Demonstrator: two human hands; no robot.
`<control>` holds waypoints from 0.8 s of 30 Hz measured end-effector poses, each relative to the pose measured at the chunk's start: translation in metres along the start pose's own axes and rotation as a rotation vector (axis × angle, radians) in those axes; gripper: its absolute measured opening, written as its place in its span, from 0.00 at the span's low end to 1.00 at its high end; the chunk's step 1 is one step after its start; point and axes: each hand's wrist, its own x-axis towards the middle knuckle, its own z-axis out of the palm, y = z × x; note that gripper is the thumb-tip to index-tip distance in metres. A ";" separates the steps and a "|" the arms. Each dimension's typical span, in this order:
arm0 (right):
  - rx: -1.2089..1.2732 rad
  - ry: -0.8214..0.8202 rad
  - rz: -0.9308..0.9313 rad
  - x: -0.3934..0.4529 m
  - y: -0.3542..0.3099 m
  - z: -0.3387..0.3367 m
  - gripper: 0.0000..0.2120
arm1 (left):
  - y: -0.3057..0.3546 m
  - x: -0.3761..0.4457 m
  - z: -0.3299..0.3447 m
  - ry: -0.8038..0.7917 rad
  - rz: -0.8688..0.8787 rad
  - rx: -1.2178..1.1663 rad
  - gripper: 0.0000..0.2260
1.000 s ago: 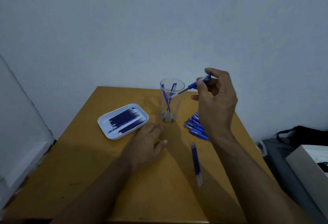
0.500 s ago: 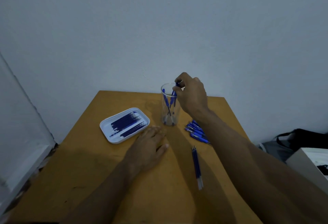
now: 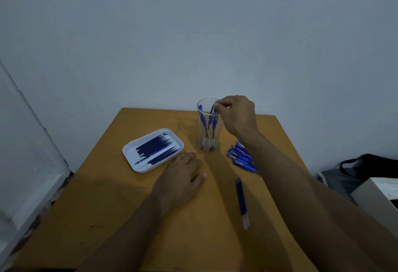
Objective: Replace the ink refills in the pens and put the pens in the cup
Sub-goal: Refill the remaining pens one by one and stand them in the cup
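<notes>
A clear plastic cup (image 3: 199, 136) stands at the back middle of the wooden table (image 3: 129, 218), with three blue pens inside. My right hand (image 3: 237, 114) is over the cup's rim, and its thumb and forefinger pinch the top of the rightmost blue pen (image 3: 214, 121), which stands inside the cup. My left hand (image 3: 183, 177) lies flat on the table in front of the cup, fingers straight, holding nothing. A pile of several blue pens (image 3: 242, 157) lies right of the cup, partly hidden by my right forearm.
A white tray (image 3: 133, 153) left of the cup holds several dark blue refills (image 3: 155, 149). A few loose refills (image 3: 242, 200) lie on the table near my right forearm. A dark bag (image 3: 355, 170) and a white box (image 3: 377, 196) sit off the table's right side.
My right hand carried the blue pen from above the table to the cup and lowered it inside. My left hand stayed flat on the table.
</notes>
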 end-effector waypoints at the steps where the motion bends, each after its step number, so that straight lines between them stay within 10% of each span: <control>1: 0.002 0.049 -0.020 -0.004 0.002 -0.001 0.10 | 0.001 0.000 -0.001 0.001 0.000 0.001 0.27; 5: -0.007 0.202 -0.019 -0.031 0.022 -0.006 0.08 | 0.003 -0.002 -0.002 0.002 -0.005 -0.004 0.26; 11: -0.510 -0.308 0.127 -0.082 0.076 -0.004 0.04 | 0.004 -0.002 -0.004 0.001 -0.007 -0.004 0.26; 24: -0.705 -0.508 0.152 -0.075 0.091 0.005 0.04 | 0.006 -0.002 -0.004 -0.021 -0.023 0.008 0.26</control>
